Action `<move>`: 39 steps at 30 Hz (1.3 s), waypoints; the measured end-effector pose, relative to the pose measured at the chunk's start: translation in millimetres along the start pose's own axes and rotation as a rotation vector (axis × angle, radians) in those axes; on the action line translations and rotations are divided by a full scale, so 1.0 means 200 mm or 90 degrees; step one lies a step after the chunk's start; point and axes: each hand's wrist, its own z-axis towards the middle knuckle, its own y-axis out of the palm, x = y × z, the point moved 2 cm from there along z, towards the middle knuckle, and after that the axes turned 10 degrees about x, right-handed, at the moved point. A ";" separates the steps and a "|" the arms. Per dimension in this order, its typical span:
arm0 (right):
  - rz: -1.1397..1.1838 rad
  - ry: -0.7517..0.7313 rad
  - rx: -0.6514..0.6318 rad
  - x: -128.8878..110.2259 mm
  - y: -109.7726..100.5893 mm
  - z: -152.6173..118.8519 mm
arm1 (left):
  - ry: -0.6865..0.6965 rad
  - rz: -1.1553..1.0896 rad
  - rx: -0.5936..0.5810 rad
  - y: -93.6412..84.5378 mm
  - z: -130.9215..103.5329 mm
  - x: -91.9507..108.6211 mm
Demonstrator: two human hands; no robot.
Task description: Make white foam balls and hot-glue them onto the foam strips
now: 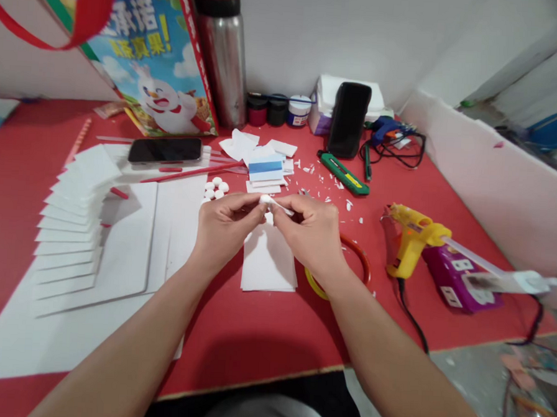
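Observation:
Between my two hands, above a stack of white paper (pixel 270 264), is a small white piece (pixel 266 199) that looks like a rolled or folded bit of paper. My left hand (pixel 226 221) pinches its left end between thumb and fingertips. With thumb and forefinger, my right hand (pixel 310 226) grips its right side, where a thin white strip sticks out. Just behind my left hand lie several small round white pieces (pixel 217 185). A yellow and red ring (pixel 360 256) lies partly under my right wrist.
Fanned white cards (pixel 72 229) and a phone (pixel 164 150) lie left. Paper scraps (pixel 266 164), a green cutter (pixel 343 173) and a standing black phone (pixel 349 119) are behind. A yellow glue gun (pixel 412 237) with its cord stands right, beside a purple box (pixel 456 283).

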 end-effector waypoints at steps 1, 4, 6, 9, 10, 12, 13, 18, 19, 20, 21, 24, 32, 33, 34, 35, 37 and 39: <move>-0.002 -0.014 0.006 0.00 0.00 0.00 | 0.026 0.011 0.012 0.00 -0.01 0.00; -0.007 -0.030 0.001 0.00 0.01 -0.01 | 0.136 0.063 0.047 0.01 -0.02 0.01; 0.001 -0.027 -0.006 0.00 0.00 0.00 | 0.203 0.091 0.050 0.02 -0.03 0.02; 0.011 -0.008 -0.003 0.00 -0.02 0.02 | 0.233 0.092 0.004 0.02 -0.03 0.03; 0.018 0.002 -0.009 0.00 -0.03 0.02 | 0.221 0.084 -0.012 0.02 -0.03 0.03; 0.040 0.019 -0.043 0.01 -0.05 0.04 | 0.161 0.053 -0.024 0.00 -0.02 0.03; 0.052 0.026 -0.066 0.01 -0.06 0.05 | 0.116 0.029 -0.026 0.00 -0.01 0.03; 0.088 0.043 -0.132 0.03 -0.09 0.07 | -0.040 -0.079 -0.090 -0.02 0.02 0.02; 0.091 0.049 -0.137 0.03 -0.09 0.08 | -0.036 -0.077 -0.101 -0.02 0.03 0.02; 0.090 0.057 -0.141 0.03 -0.09 0.08 | -0.021 -0.070 -0.109 -0.02 0.03 0.02; 0.084 0.064 -0.142 0.03 -0.09 0.07 | 0.001 -0.059 -0.115 -0.02 0.03 0.02; 0.047 0.057 -0.135 0.03 -0.08 0.07 | 0.065 -0.027 -0.115 -0.01 0.02 0.04; 0.007 -0.108 -0.104 0.01 -0.08 0.07 | -0.066 -0.100 -0.086 0.00 0.01 0.02; -0.010 -0.137 -0.101 0.01 -0.08 0.07 | -0.068 -0.101 -0.083 0.00 0.01 0.01; -0.028 -0.165 -0.098 0.01 -0.08 0.06 | -0.065 -0.099 -0.080 0.00 0.01 0.01; -0.046 -0.190 -0.098 0.01 -0.07 0.06 | -0.058 -0.094 -0.075 0.00 0.01 0.01; -0.078 -0.230 -0.094 0.01 -0.06 0.05 | -0.034 -0.079 -0.062 0.00 0.00 0.00; -0.086 -0.230 -0.097 0.01 -0.06 0.04 | 0.013 -0.049 -0.047 0.00 0.00 0.01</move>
